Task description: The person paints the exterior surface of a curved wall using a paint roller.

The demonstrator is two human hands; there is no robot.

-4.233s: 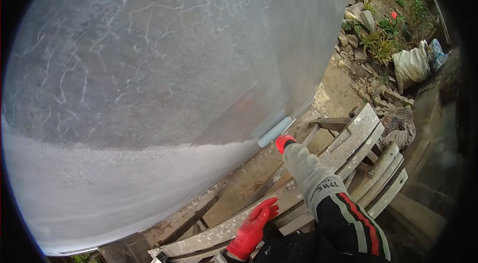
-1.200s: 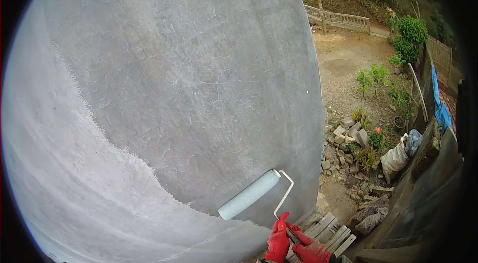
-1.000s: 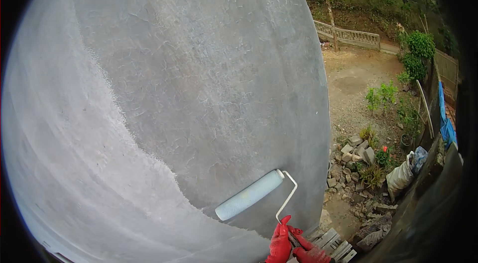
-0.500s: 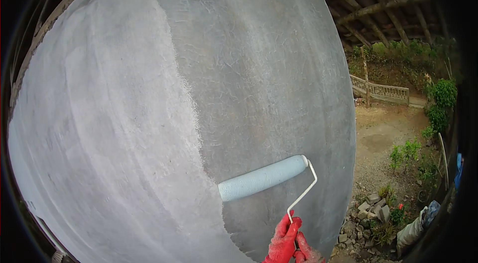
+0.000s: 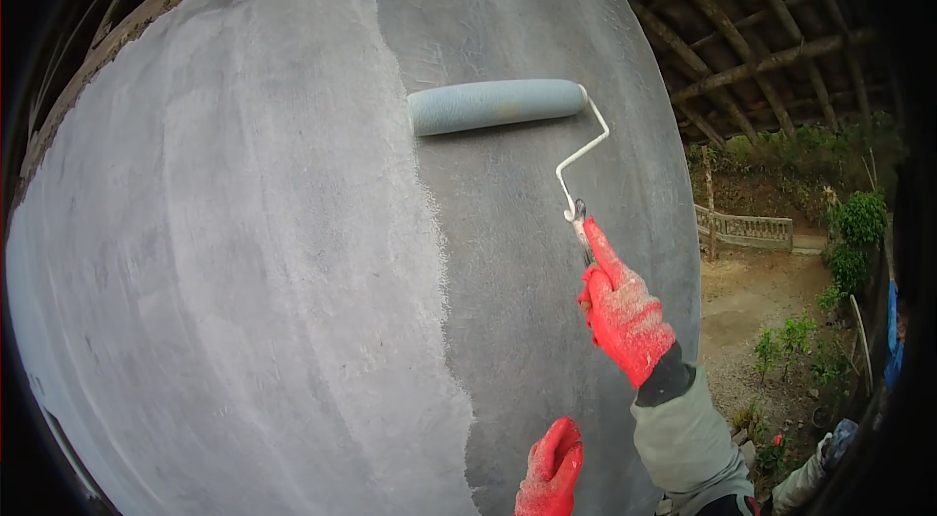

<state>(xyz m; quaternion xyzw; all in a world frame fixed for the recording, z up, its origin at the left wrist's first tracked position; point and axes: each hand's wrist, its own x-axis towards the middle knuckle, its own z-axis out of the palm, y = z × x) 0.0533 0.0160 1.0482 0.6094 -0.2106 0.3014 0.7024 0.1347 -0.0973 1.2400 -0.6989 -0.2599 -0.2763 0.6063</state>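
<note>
The biggest thing before me is the wall [image 5: 293, 262], bowed by the lens. Its left section is pale grey and its right section darker, meeting at a ragged, roughly vertical edge. Beyond its upper right spreads the roof [image 5: 747, 33], with its wooden poles exposed underneath. Below that lies the bare ground [image 5: 747, 296] of a yard, with a low balustrade [image 5: 744, 228] at its far side and a leafy bush [image 5: 859, 238] to the right.

My paint roller [image 5: 498, 106], long and light blue, sits nearly level high on the darker section, its left end at the ragged edge. My right hand [image 5: 625, 311], in a red glove dusted pale, is clamped around the handle [image 5: 585, 241], index finger stretched along it. My left hand [image 5: 549, 472], gloved alike, is lower down, well apart from the roller, its fingers loosely curled. A bent white wire frame [image 5: 591, 138] joins roller to handle. Smallest is a red flower [image 5: 778, 440], far below.
</note>
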